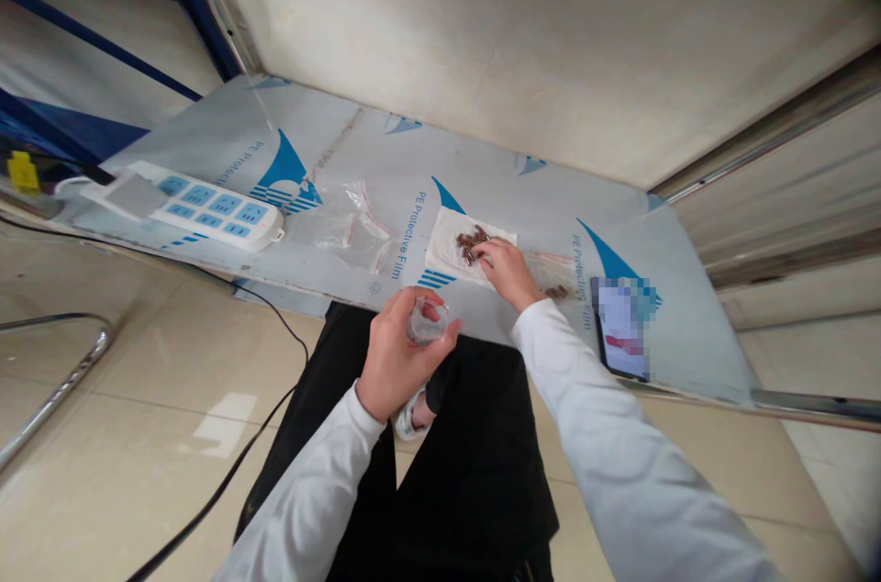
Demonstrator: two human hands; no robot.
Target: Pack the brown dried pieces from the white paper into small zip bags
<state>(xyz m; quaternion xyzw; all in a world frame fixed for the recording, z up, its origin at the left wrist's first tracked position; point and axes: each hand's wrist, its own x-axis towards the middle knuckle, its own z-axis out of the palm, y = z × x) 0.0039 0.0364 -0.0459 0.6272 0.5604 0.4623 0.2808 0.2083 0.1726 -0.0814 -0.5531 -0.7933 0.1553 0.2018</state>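
Near the table's front edge my left hand point(403, 348) is closed around a small clear plastic bag point(427, 325), its round mouth spread and facing up. I see nothing inside the bag. My right hand point(506, 270) reaches over a white paper or cloth sheet point(447, 238), fingers bent together at a heap of small brown, glossy pieces point(471, 242). Its fingertips touch the heap; whether a piece is between them is hidden. Under my right wrist lies another clear zip bag point(551, 268), with several brown pieces point(557, 292) in or beside it.
Several flat clear zip bags point(358, 233) lie left of the sheet. A white power strip point(227, 215) with blue sockets sits farther left. A phone point(623, 334) rests at the right front edge. A black cable point(289, 389) hangs off the table's left front.
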